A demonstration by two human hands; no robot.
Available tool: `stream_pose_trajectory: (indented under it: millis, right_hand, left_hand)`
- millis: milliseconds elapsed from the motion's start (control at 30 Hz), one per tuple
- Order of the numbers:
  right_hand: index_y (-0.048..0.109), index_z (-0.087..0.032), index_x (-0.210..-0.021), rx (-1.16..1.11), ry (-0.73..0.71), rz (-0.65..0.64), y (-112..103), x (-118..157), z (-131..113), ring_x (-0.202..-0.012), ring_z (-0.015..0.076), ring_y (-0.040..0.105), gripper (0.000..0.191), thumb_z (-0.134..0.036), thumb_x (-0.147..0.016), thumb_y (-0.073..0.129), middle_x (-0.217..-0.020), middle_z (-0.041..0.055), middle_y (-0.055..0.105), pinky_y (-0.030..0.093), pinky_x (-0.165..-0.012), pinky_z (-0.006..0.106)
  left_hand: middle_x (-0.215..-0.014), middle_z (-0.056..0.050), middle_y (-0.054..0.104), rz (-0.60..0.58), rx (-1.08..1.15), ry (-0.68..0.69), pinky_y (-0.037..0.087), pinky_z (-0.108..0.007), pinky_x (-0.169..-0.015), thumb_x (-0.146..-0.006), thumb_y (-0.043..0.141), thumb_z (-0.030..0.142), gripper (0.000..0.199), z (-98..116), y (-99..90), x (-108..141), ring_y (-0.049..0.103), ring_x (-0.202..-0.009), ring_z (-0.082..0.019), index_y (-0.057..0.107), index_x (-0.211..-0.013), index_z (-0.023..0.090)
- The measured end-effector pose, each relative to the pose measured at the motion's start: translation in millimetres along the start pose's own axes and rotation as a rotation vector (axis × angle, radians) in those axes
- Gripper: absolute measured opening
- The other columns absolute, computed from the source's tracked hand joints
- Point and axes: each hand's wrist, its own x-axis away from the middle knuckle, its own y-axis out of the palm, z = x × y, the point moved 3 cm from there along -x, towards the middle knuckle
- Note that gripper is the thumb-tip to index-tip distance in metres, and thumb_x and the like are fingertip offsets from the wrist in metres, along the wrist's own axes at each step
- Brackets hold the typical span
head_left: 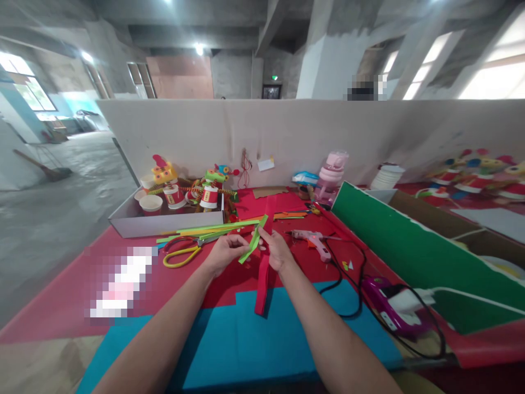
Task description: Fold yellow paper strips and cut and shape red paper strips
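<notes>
Between my two hands is a short bright green paper strip (255,243), slanting from upper right to lower left. My left hand (225,254) pinches near its lower end. My right hand (275,249) grips it higher up, thumb on top. A long red paper strip (262,290) passes under my right hand, its near end over the blue sheet (213,339); whether those fingers hold it too, I cannot tell. Left of my left hand lie yellow-handled scissors (182,257). A pink glue gun (314,243) rests to the right of my right hand.
At the back left, a white box (168,225) holds paper cups and figures. Green and yellow strips (221,229) lie beyond my hands. To the right are a green-sided box (406,251), a purple power strip (389,306) and black cables. A white partition (197,128) stands behind.
</notes>
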Motion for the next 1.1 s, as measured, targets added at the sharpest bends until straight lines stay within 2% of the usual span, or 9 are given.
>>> stream_pose_trajectory:
  millis: [133, 267, 467, 633, 833, 1100]
  right_hand:
    - [0.061, -0.014, -0.068, -0.018, 0.001, -0.005, -0.1, 0.4, -1.3, -0.047, 0.0046, 0.038, 0.038, -0.043, -0.055, 0.082, -0.061, -0.0013, 0.059, 0.022, -0.040, 0.019]
    - [0.057, -0.016, -0.066, -0.018, -0.015, 0.039, -0.9, 0.3, -2.0, -0.044, 0.0050, 0.037, 0.036, -0.040, -0.055, 0.082, -0.053, -0.0055, 0.052, 0.021, -0.039, 0.019]
    - [0.058, -0.016, -0.064, 0.077, -0.092, 0.063, 1.0, 2.1, -3.3, -0.042, 0.0050, 0.035, 0.034, -0.039, -0.056, 0.081, -0.047, -0.0068, 0.048, 0.022, -0.039, 0.019]
    - [0.059, -0.016, -0.062, 0.157, -0.071, -0.003, 6.7, 7.7, -2.1, -0.041, 0.0049, 0.035, 0.034, -0.042, -0.057, 0.081, -0.045, -0.0068, 0.047, 0.023, -0.039, 0.019]
    - [0.061, -0.015, -0.064, 0.175, -0.004, -0.132, 9.8, 8.7, 4.6, -0.042, 0.0039, 0.035, 0.035, -0.044, -0.059, 0.081, -0.048, -0.0058, 0.049, 0.023, -0.039, 0.018]
    - [0.057, -0.016, -0.060, 0.152, -0.010, -0.043, 3.9, 3.7, 9.8, -0.040, 0.0046, 0.036, 0.040, -0.049, -0.057, 0.080, -0.044, -0.0071, 0.046, 0.026, -0.039, 0.019]
  left_hand:
    - [-0.061, 0.001, 0.061, 0.032, 0.029, 0.014, 0.040, -0.021, -0.054, -0.067, 0.077, 0.034, 0.025, 1.2, -1.8, 0.1, 0.052, -0.054, -0.009, 0.064, -0.071, 0.012]
    - [-0.060, 0.002, 0.058, 0.035, 0.054, 0.025, 0.038, -0.019, -0.054, -0.069, 0.075, 0.032, 0.023, -0.5, -3.7, -1.6, 0.048, -0.054, -0.007, 0.064, -0.068, 0.012]
    - [-0.057, 0.000, 0.060, -0.037, 0.099, 0.001, 0.044, -0.022, -0.056, -0.070, 0.074, 0.033, 0.024, -4.5, -3.8, -2.1, 0.056, -0.053, -0.010, 0.062, -0.067, 0.013]
    - [-0.058, 0.000, 0.059, 0.004, 0.203, -0.045, 0.047, -0.023, -0.052, -0.073, 0.073, 0.039, 0.029, -3.5, -4.8, -0.7, 0.054, -0.049, -0.009, 0.061, -0.069, 0.013]
    - [-0.057, -0.001, 0.060, -0.015, 0.182, -0.062, 0.047, -0.022, -0.049, -0.070, 0.076, 0.039, 0.031, -3.2, -4.3, -0.5, 0.055, -0.048, -0.009, 0.061, -0.068, 0.012]
    - [-0.056, 0.001, 0.059, -0.005, 0.140, -0.063, 0.045, -0.020, -0.046, -0.070, 0.076, 0.039, 0.030, -5.5, -7.0, -1.3, 0.055, -0.048, -0.009, 0.061, -0.074, 0.013]
